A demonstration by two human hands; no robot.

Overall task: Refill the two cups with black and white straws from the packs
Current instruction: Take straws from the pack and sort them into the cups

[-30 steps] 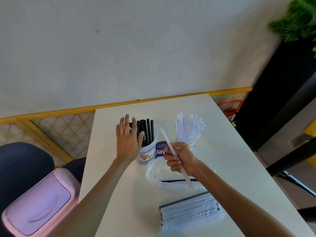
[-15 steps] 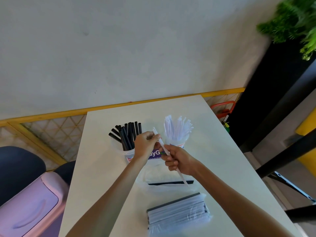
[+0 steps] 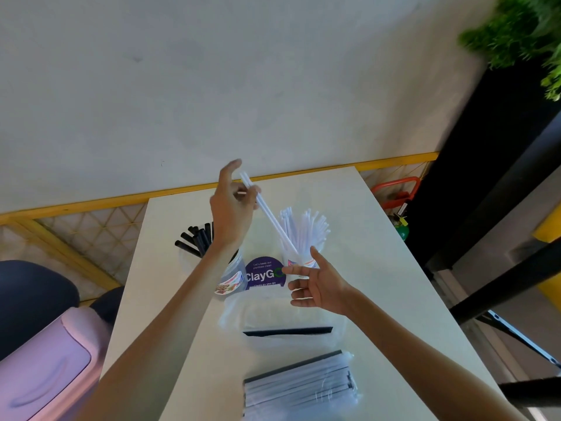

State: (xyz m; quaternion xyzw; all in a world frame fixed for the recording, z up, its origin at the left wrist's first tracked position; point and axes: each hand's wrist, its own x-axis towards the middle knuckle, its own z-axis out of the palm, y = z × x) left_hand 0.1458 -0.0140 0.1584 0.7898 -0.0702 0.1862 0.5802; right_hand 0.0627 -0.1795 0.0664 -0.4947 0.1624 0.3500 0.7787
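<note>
On the white worktop [image 3: 368,268] a round purple sticker [image 3: 265,273] lies between the two cups. Left of the sticker stands the black-straw cup [image 3: 233,276], partly hidden by the left forearm; right of it stands the white-straw cup [image 3: 290,262], bristling with white straws. Above and beyond the sticker the left hand [image 3: 230,208] pinches a single white straw [image 3: 270,214] near its upper end, forefinger raised. The straw slants down toward the white-straw cup; I cannot tell whether its tip is inside. Just right of the sticker the right hand [image 3: 318,285] is spread, fingers apart, holding nothing. Nearer than the sticker lies a clear bag [image 3: 288,314] with one black straw [image 3: 288,331], and nearer still a full straw pack [image 3: 299,385].
</note>
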